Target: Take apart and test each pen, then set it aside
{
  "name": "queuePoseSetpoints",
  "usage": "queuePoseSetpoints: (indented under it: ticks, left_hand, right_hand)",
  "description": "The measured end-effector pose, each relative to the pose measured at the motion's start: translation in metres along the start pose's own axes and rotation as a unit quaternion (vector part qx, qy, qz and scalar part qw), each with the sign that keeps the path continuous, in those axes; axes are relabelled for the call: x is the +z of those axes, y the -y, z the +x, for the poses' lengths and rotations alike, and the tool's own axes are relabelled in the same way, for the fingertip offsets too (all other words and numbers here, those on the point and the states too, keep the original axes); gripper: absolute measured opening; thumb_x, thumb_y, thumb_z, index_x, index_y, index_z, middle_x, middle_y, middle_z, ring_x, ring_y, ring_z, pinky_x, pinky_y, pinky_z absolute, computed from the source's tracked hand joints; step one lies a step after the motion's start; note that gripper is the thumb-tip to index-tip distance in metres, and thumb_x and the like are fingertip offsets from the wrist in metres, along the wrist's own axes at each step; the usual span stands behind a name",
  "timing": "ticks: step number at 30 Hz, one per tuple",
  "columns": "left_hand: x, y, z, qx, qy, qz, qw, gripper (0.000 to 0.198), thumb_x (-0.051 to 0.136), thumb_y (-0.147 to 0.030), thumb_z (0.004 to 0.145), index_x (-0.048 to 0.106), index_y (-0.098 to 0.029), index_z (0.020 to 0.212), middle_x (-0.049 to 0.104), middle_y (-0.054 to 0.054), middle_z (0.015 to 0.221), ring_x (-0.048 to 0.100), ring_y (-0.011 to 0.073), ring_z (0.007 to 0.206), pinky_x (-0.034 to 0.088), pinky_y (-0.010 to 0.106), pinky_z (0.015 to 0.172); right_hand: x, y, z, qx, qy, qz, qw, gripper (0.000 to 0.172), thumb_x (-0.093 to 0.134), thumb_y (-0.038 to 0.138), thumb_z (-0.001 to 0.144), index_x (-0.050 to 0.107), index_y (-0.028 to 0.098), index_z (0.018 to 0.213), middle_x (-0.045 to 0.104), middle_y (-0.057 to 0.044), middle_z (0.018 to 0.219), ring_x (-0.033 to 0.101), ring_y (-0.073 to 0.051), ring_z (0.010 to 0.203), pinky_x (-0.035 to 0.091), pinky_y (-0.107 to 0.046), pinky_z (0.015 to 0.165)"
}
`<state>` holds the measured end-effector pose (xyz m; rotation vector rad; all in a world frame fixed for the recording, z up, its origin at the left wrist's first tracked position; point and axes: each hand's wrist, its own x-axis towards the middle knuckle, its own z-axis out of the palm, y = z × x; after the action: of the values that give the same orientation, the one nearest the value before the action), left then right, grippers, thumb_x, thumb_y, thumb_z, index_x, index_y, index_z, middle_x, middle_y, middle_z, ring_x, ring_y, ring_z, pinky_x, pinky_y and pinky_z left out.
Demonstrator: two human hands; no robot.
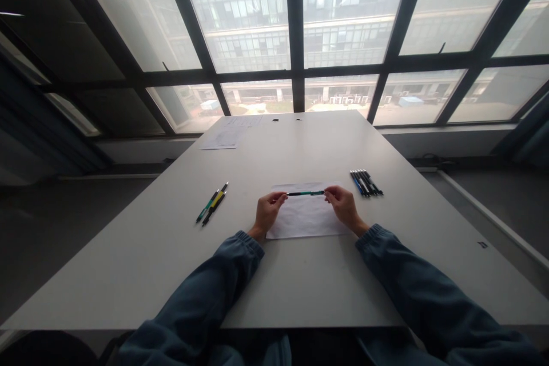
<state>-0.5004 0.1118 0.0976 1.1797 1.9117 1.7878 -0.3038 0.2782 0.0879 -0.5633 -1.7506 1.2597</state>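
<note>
A green and black pen (305, 193) is held level between my two hands, over a white sheet of paper (306, 220). My left hand (269, 211) pinches its left end between thumb and fingers. At the other end, the fingertips of my right hand (342, 205) are closed on the pen. Left of my left hand lie a few pens (212, 203), with green and yellow on their barrels. A row of several dark pens (366, 183) lies side by side to the right of my right hand, one of them blue.
All this is on a long white table (309, 154) that reaches toward the windows. Printed papers (221, 136) lie at its far left. Two small dark round spots (275, 120) show near the far edge, and a small dark mark (482, 245) at the right.
</note>
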Motion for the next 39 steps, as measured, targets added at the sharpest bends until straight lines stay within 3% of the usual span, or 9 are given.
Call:
queuePoseSetpoints:
  ticks: [39]
  left_hand:
    - [0.0017,-0.0005,0.0016,0.002,0.0,-0.018,1.0,0.032,0.069,-0.045,0.081,0.075,-0.014,0.088,0.075,0.008,0.08,0.069,0.0197,0.074,0.055,0.03,0.07]
  right_hand:
    - [-0.0019,-0.0023,0.0013,-0.011,0.007,-0.019,1.0,0.033,0.066,0.049,0.082,0.068,0.016,0.085,0.067,-0.005,0.069,0.064,-0.018,0.06,0.052,-0.029,0.056]
